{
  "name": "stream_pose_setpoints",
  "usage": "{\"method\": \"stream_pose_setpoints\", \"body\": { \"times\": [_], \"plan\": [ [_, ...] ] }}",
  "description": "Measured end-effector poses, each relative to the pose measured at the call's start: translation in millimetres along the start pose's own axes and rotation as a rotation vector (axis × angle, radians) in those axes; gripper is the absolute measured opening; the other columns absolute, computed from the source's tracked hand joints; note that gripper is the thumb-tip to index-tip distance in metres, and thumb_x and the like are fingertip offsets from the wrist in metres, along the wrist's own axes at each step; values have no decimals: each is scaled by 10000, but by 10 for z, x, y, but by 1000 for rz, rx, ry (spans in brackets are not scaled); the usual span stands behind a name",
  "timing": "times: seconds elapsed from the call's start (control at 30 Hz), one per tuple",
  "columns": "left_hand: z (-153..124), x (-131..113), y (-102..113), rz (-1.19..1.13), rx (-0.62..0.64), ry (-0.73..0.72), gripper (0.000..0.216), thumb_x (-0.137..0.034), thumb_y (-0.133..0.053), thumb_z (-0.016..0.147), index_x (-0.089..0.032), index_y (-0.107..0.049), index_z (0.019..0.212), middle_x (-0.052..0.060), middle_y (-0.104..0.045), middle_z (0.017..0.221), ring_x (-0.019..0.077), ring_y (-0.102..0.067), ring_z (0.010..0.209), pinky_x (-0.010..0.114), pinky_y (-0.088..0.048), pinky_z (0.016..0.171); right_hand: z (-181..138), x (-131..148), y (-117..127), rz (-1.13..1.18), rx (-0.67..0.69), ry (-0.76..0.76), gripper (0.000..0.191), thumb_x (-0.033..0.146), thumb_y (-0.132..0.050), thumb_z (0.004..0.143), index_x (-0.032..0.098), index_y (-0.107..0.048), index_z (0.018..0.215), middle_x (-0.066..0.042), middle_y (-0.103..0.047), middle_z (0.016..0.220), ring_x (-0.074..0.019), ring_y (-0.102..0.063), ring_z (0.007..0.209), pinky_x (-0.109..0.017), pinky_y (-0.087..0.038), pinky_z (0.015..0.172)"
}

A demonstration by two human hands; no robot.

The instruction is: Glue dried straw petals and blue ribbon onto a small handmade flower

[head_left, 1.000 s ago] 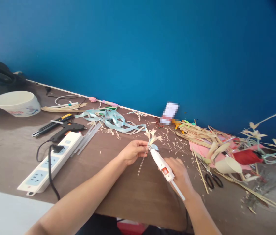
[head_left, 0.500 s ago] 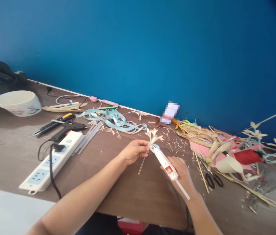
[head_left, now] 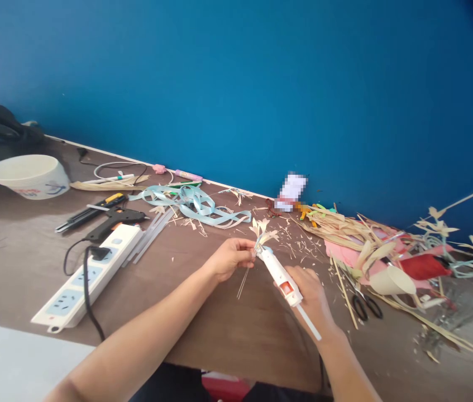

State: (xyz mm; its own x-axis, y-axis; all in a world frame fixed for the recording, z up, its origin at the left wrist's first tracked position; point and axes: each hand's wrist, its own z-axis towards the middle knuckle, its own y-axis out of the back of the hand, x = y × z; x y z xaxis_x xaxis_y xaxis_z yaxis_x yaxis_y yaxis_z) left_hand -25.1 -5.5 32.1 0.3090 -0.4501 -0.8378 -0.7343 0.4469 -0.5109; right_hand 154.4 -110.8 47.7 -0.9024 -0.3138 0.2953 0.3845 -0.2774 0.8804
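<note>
Between the fingertips of my left hand (head_left: 233, 259) is a small pale husk flower (head_left: 263, 230), its petals upward and its thin wire stems hanging below the fingers. My right hand (head_left: 308, 291) is wrapped round a white hot glue gun (head_left: 281, 277) with an orange-red switch. A clear glue stick (head_left: 309, 322) pokes out of the gun's back end. The nozzle points at the base of the flower, close to my left fingertips; whether it touches cannot be made out.
At left lie a white power strip (head_left: 75, 285), a black glue gun (head_left: 114, 219), a utility knife (head_left: 87, 215) and a white bowl (head_left: 29, 178). Light-blue ribbon (head_left: 194, 202) lies behind my hands. On the right are dried husk strips (head_left: 337, 226), black-handled scissors (head_left: 366, 307) and a paper cup (head_left: 391, 281).
The white glue gun's rear has swung slightly left and its nozzle stays at the flower's base. My left hand keeps its grip on the flower. The view has shifted very slightly.
</note>
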Motion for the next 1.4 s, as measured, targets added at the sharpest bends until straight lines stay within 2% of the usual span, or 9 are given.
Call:
{"method": "stream_pose_setpoints", "body": {
  "times": [0.2, 0.33, 0.47, 0.7, 0.9, 1.13, 1.3, 1.4],
  "plan": [
    [16, 15, 25, -35, 8, 25, 274, -176, -724, 534, -91, -674, 790, 29, -596, 683, 68, -511, 583, 192, -433, 558, -1, 2, 2, 1, 41, 49, 160, 245, -403, 857, 185, -540, 799, -11, -488, 635, -155, -421, 594, -289, -274, 613],
    [13, 5, 12, -66, -9, 37, 253, -143, -721, 515, -97, -665, 757, 3, -567, 628, 55, -489, 541, 189, -439, 538, -30, -17, -24, 43, -33, 3, 155, 229, -388, 861, 188, -532, 820, -17, -497, 639, -159, -431, 595, -289, -283, 607],
    [-4, -20, -15, -59, -32, 39, 247, -125, -712, 525, -106, -662, 766, 9, -589, 658, 50, -491, 533, 185, -440, 528, -28, -9, -45, -3, -56, 27, 139, 242, -425, 848, 181, -549, 850, -16, -506, 643, -160, -452, 603, -288, -292, 613],
    [4, -12, -1, -64, -18, 47, 254, -129, -709, 534, -95, -656, 780, 12, -587, 645, 54, -501, 540, 168, -435, 505, -27, 24, -37, -6, -4, 35, 153, 260, -433, 845, 188, -538, 760, -7, -493, 625, -153, -445, 586, -287, -288, 606],
    [2, -9, 3, -72, -10, 43, 252, -122, -709, 516, -95, -650, 760, 9, -582, 634, 49, -484, 523, 176, -442, 506, -54, -6, -40, 72, -123, -26, 95, 261, -467, 831, 201, -540, 842, -10, -516, 644, -161, -455, 598, -281, -315, 592],
    [6, -10, 11, -78, 11, 36, 262, -128, -706, 534, -91, -658, 790, 24, -600, 661, 58, -509, 549, 171, -441, 512, -64, 7, -56, -19, 5, 45, 136, 228, -419, 843, 188, -547, 819, -15, -496, 645, -159, -438, 600, -291, -292, 618],
    [-3, -25, 3, -83, -6, 43, 255, -111, -699, 530, -92, -658, 781, 27, -607, 688, 53, -502, 545, 174, -445, 513, -69, 5, -62, 43, -95, 19, 129, 197, -409, 841, 183, -535, 861, -15, -493, 642, -158, -429, 584, -289, -289, 604],
    [-13, -38, -8, -80, -9, 39, 258, -108, -697, 531, -90, -658, 786, 26, -606, 691, 51, -499, 546, 169, -438, 505, -64, 9, -60, 24, -68, 4, 131, 207, -409, 846, 186, -538, 837, -14, -485, 632, -159, -422, 582, -294, -283, 604]
  ]
}}
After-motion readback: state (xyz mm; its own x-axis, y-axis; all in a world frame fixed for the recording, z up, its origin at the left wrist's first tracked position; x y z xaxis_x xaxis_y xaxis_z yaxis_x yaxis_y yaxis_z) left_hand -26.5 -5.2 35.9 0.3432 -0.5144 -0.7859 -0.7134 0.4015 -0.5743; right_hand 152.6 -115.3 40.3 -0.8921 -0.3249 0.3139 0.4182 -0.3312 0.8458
